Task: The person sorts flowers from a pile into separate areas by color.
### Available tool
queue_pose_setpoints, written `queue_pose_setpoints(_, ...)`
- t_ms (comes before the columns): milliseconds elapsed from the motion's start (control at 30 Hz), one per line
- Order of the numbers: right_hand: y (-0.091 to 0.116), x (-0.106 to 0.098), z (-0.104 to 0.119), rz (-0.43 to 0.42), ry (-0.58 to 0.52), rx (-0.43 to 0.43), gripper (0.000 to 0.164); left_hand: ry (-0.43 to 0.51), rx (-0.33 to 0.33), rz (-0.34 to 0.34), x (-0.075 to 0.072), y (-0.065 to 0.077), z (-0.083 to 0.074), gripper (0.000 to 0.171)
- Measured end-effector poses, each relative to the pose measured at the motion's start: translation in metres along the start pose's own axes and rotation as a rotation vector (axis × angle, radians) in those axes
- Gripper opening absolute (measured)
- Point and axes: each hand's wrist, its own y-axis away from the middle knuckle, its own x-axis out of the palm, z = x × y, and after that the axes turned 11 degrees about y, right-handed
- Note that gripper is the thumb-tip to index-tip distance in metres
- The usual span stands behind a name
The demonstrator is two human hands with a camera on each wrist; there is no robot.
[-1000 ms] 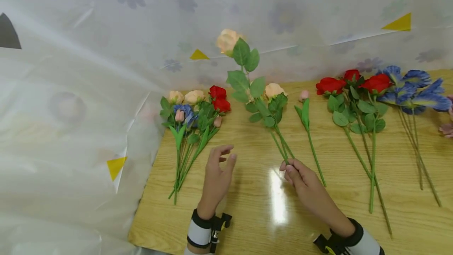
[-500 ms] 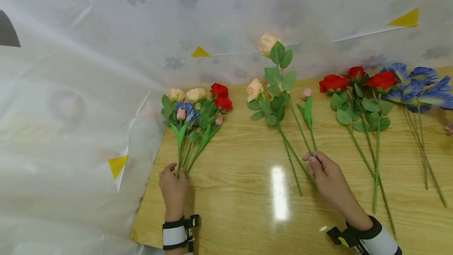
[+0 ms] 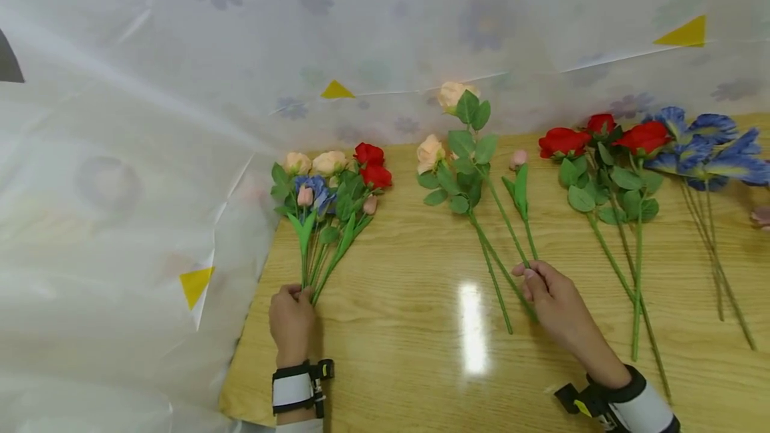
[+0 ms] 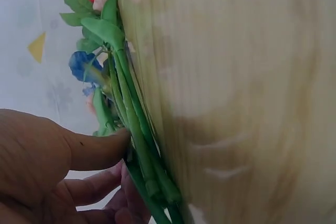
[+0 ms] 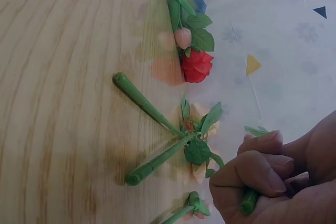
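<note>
At the table's left lies a mixed bunch of artificial flowers (image 3: 345, 206), with peach roses, red roses, a blue bloom and pink tulips. My left hand (image 3: 291, 321) grips the lower end of this bunch; in the left wrist view the thumb lies against the green stems (image 4: 137, 140) and the fingers are behind them. In my right hand (image 3: 556, 299) a peach rose (image 3: 454, 96) is pinched by its stem, head raised away from me. The cut stem end (image 5: 249, 202) pokes out of the curled fingers in the right wrist view. Beneath it lie more peach roses (image 3: 430, 152), partly hidden by its leaves.
A single pink tulip (image 3: 521, 186) lies just beyond my right hand. Farther right are red roses (image 3: 562, 142), blue irises (image 3: 710, 156) and a mauve bloom (image 3: 760, 216) at the frame's edge. A pale patterned sheet (image 3: 397, 32) hangs behind the wooden table (image 3: 391, 353).
My left hand has moved left and down onto the bunch's stems and taken hold. The right hand has shifted right with the peach rose, whose head then dipped slightly.
</note>
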Motion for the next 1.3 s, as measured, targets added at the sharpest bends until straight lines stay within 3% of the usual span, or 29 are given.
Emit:
queue_pose_setpoints(167, -0.001, 0.001, -0.001, 0.015, 0.018, 0.006, 0.034, 0.015, 0.028, -0.001, -0.003, 0.000, 0.000, 0.019)
queue_pose_setpoints(400, -0.002, 0.004, -0.002, 0.055, 0.034, 0.011, 0.032, 0.086, 0.102, -0.095, -0.006, 0.001, -0.006, 0.018)
queue_pose_setpoints(567, -0.002, 0.006, -0.003, 0.093, 0.053, 0.011, 0.034, 0.174, 0.125, -0.125, -0.008, 0.004, -0.014, 0.018)
queue_pose_setpoints(700, -0.002, 0.009, -0.006, 0.119, 0.155, -0.002, 0.035, 0.249, 0.162, -0.126, -0.009, 0.009, -0.026, 0.020)
queue_pose_setpoints(800, -0.001, 0.011, -0.007, 0.080, 0.255, -0.041, 0.034, 0.310, 0.204, -0.104, -0.008, 0.014, -0.039, 0.021)
queue_pose_setpoints(933, 0.002, 0.013, -0.006, -0.043, 0.311, -0.096, 0.035, 0.425, 0.251, -0.030, -0.005, 0.024, -0.062, 0.022)
queue_pose_setpoints(1067, 0.005, 0.015, 0.000, -0.098, 0.264, -0.150, 0.032, 0.578, 0.278, 0.116, 0.002, 0.038, -0.087, 0.025)
queue_pose_setpoints(1167, 0.006, 0.016, 0.007, -0.030, 0.135, -0.171, 0.031, 0.690, 0.302, 0.253, 0.012, 0.050, -0.107, 0.025)
queue_pose_setpoints(1300, 0.009, 0.021, 0.021, 0.154, -0.071, -0.173, 0.035, 0.817, 0.356, 0.436, 0.024, 0.074, -0.139, 0.020)
